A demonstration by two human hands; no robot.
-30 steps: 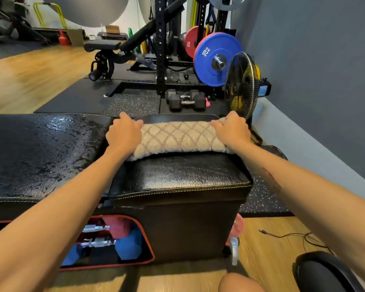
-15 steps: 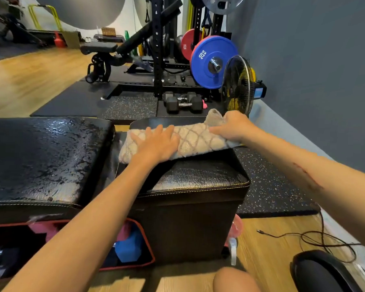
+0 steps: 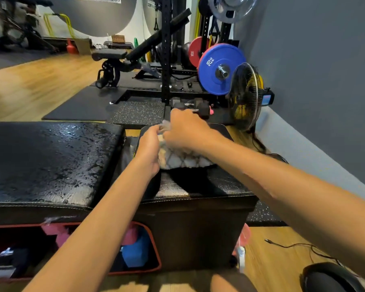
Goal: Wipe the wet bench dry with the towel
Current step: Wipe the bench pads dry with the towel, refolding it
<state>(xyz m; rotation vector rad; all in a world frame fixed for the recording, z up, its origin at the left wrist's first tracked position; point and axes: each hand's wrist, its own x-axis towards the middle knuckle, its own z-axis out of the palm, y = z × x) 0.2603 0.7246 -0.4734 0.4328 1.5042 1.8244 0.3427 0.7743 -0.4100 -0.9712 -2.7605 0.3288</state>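
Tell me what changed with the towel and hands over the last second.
The right hand swept left across the small pad, bunching the spread towel toward the left hand, which moved right. Both now grip the gathered towel near the pad's left side. The large bench pad stayed wet and untouched; the fan and blue plate did not move.

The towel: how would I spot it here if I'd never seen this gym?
Find the long black padded bench running across the foreground. On its smaller right-hand section, both hands, the left hand and the right hand, bunch up the towel. It is the only soft, pale thing there: fluffy beige with a diamond pattern, against shiny black padding.
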